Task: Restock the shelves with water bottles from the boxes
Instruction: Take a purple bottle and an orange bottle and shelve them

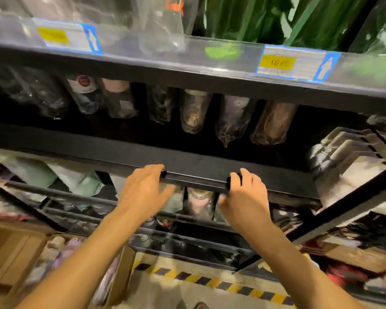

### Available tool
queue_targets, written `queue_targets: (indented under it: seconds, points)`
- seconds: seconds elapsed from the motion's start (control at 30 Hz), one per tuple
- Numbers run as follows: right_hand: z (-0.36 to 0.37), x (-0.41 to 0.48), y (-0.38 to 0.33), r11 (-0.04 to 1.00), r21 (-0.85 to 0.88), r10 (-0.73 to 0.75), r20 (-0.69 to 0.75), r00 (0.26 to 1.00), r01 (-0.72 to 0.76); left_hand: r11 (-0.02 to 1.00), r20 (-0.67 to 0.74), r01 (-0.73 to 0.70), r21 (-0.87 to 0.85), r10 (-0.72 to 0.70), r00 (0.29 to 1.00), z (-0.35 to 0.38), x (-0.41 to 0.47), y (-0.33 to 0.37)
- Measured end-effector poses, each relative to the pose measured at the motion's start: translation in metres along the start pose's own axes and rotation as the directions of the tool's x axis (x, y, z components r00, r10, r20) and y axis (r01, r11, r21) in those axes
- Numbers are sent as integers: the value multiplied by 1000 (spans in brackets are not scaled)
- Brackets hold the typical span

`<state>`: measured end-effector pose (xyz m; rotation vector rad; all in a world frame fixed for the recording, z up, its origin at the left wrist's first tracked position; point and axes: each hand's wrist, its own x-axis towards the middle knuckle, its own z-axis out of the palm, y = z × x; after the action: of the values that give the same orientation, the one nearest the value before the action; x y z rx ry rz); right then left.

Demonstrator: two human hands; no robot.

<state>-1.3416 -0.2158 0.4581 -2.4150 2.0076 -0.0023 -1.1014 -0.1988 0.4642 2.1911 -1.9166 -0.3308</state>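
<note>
1. The dark metal shelves (187, 85) filled most of the view, stacked in tiers; the room looked like a shop aisle, with a pale floor (165, 293) crossed by a yellow-and-black warning stripe (210, 281).
2. A cardboard box (13, 248) sat open at the lower left on the floor, with wrapped bottles (54, 248) lying in it. Blur made their count unclear.
3. More water bottles (194, 112) stood in a row on the middle shelf, seen from above and dim in shadow.
4. Both arms reached up to the front rail (196, 180) of a lower shelf.
5. The left hand (143, 192) lay on the rail with fingers loosely spread, its grip closed on nothing.
6. The right hand (245, 197) curled its fingers over the rail, its grip wrapped around the bar and holding no bottle.
7. Judging by their look, full bottles would be heavy, smooth and slightly yielding under wrap; taking hold around the body, or under the base, seemed safer than by the film.
</note>
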Motion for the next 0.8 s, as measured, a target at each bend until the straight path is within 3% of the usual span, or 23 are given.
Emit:
queue_targets:
  seconds: [0.17,0.47,0.63,0.8]
  points:
    - [-3,-38,-113,979,-39,-197,50,979,199,984,-57,105,141,-97,994,-28,-83,-100]
    - [13,-145,-358,871,-75,-481,70,874,486,889,-94,385,247,-373,923,-70,-278,-311]
    - [31,-184,-452,832,-35,-543,153,826,554,820,-90,517,244,-512,854,-89,-352,-394]
    - [56,-183,-517,829,-79,-526,229,819,554,791,-53,568,230,-572,818,-86,-353,-466]
